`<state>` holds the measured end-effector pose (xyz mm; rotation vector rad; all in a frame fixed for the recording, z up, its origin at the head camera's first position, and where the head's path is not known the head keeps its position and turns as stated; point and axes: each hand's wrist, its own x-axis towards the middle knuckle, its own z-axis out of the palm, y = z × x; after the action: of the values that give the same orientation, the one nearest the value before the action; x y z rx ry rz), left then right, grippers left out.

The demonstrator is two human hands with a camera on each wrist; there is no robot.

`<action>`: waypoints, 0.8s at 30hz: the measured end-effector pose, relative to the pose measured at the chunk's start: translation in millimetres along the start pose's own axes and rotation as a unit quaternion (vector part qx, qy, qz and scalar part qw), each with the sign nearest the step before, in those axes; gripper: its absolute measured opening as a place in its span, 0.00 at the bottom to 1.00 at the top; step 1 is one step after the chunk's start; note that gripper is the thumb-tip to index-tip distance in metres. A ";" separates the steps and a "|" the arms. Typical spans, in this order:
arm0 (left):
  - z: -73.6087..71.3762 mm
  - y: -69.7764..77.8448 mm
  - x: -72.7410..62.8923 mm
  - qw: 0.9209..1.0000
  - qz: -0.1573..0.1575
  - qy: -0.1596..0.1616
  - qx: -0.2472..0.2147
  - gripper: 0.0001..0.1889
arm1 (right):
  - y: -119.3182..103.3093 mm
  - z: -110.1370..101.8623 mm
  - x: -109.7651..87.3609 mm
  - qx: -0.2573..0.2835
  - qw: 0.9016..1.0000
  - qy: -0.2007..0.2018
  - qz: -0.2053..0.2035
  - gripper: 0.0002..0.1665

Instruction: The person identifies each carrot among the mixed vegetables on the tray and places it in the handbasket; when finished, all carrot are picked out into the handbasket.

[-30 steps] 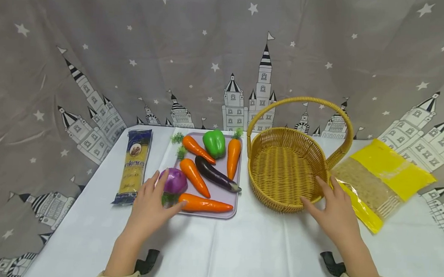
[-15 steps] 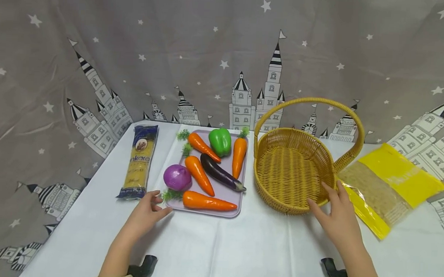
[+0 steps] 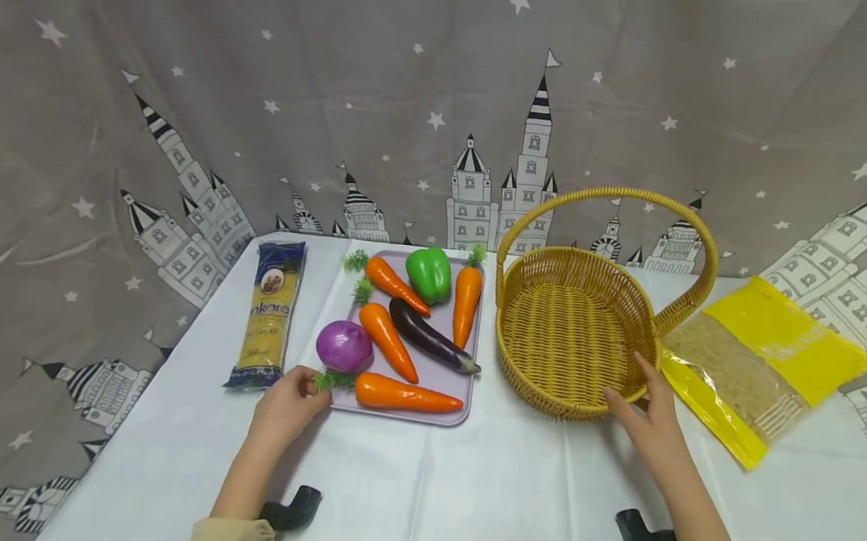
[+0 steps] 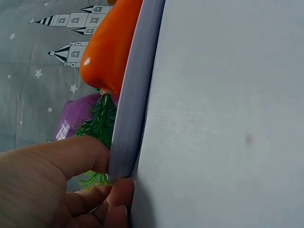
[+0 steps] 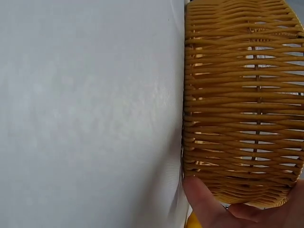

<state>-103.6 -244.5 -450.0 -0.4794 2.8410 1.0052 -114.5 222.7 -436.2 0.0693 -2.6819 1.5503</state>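
My left hand [image 3: 290, 401] grips the near left corner of a lilac tray [image 3: 436, 379], thumb on top of its rim and fingers at its underside in the left wrist view. Beside that thumb lies the leafy top of an orange carrot [image 3: 406, 394]. A purple onion [image 3: 344, 346], a dark eggplant [image 3: 434, 340], a green bell pepper [image 3: 429, 276] and more carrots share the tray. My right hand [image 3: 648, 417] holds the near right side of a round wicker basket [image 3: 562, 328], thumb at the rim; a fingertip [image 5: 197, 187] is at its base. The basket has nothing in it.
A pasta packet [image 3: 268, 316] lies left of the tray. To the basket's right is a yellow and clear bag [image 3: 767, 358]. The basket's tall handle [image 3: 618, 192] arches above it. A grey curtain [image 3: 369, 74] hangs behind the white-covered table [image 3: 496, 491].
My left hand has left the air by the onion, come down and taken the tray's near left corner. My right hand has closed in on the basket's side. Tray and basket stay put.
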 end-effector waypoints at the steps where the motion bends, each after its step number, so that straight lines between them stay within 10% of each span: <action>1: 0.6 0.0 0.5 1.000 0.001 0.004 0.002 0.19 | -0.1 0.2 -0.3 0.004 1.000 0.001 0.002 0.46; 24: 1.3 -8.0 0.6 0.999 0.001 0.015 -0.051 0.16 | -3.5 -3.1 -4.3 -0.003 1.000 -0.002 0.014 0.43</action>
<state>-101.6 -249.7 -455.9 -0.5050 2.8270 1.1576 -109.9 223.7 -431.9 0.0353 -2.7012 1.5504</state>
